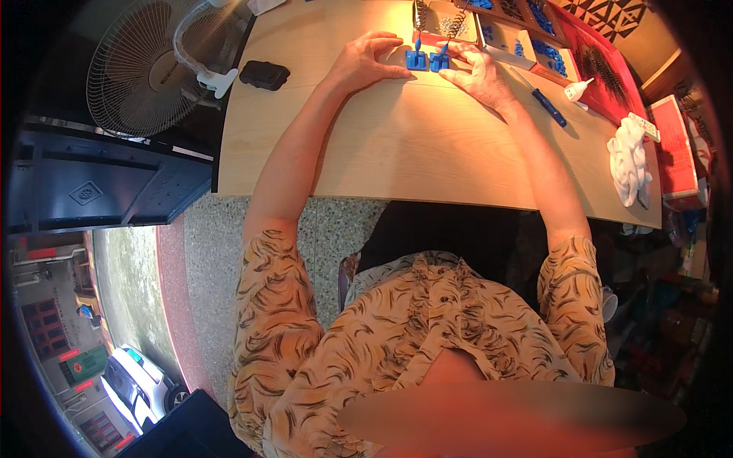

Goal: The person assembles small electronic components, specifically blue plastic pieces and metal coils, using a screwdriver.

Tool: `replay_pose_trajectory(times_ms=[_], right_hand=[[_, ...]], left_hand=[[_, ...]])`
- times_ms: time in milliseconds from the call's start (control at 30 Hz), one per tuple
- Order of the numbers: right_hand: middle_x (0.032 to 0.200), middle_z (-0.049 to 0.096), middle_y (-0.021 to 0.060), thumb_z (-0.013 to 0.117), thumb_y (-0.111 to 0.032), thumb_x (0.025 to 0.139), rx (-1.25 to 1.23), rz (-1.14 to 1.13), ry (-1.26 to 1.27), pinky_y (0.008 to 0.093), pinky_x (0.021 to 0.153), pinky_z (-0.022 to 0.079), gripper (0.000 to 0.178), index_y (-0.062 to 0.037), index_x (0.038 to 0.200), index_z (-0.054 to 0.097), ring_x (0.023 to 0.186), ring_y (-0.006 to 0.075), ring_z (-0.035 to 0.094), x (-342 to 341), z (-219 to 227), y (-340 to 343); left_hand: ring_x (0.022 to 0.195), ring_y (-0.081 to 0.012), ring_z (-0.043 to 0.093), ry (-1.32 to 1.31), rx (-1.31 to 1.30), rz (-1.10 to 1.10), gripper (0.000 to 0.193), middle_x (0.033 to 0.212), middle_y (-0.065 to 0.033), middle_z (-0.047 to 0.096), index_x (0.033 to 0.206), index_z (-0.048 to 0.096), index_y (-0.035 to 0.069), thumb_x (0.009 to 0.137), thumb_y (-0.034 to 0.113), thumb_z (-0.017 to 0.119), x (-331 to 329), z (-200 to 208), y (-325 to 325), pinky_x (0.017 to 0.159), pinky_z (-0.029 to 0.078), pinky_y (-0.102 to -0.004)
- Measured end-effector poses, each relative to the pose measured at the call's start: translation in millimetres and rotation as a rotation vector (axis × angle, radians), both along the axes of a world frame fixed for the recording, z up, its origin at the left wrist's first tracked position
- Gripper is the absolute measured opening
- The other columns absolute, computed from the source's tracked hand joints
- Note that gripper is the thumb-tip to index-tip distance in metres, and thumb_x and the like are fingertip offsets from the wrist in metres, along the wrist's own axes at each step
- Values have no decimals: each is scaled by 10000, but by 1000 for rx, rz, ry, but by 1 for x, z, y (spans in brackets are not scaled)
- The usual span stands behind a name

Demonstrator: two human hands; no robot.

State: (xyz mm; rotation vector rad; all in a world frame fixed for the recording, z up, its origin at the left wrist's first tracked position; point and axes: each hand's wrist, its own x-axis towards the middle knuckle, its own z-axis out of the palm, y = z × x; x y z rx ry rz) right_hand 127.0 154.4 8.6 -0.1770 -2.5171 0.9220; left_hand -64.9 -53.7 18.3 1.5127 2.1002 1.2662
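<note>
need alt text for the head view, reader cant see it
A person's left hand and right hand flank two small blue pieces on a pale wooden table, seen from above. Shallow trays of small parts lie beyond them, a blue-handled tool and white gloves to the right, and a fan at the left.

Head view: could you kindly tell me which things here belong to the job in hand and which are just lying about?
Seemingly in the job:
blue blocks, between left grip and right grip
black coils, just behind
boxed blue parts, likely supplies

Apparently lying about:
black case
gloves
fan
screwdriver, possibly a tool set aside
</note>
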Motion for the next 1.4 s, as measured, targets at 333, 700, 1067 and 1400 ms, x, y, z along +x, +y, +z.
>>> replay_pose_trajectory(times_ms=[333,700,1067,1400], right_hand=[[1384,631,175,803,-239,860,-10,-19,5,381,1090,496,566,-3,1347,638,1270,281,622,4,7,-8],[1402,609,152,780,-186,880,-104,32,6,377,1119,491,559,-23,1385,603,1294,286,609,8,14,-10],[1403,589,171,754,-178,895,-123,44,-19,356,1106,507,533,-6,1377,604,1313,262,572,8,11,-10],[1398,577,193,754,-158,895,-66,52,-21,363,1044,561,547,24,1384,588,1269,284,615,6,15,-10]], left_hand=[[1126,-200,661,153,10,6,674,1322,-62,649,1264,715,50,719,375,942,4,4,-1,976,544,-337],[1120,-169,636,146,72,-16,532,1302,-37,650,1255,734,94,807,342,877,9,7,-1,948,533,-315],[1174,-246,589,388,49,64,464,1300,-6,668,1200,762,141,805,362,866,16,9,1,1000,511,-372],[992,-227,679,330,83,46,379,1149,-46,730,1140,764,80,819,268,841,7,12,0,882,564,-336]])
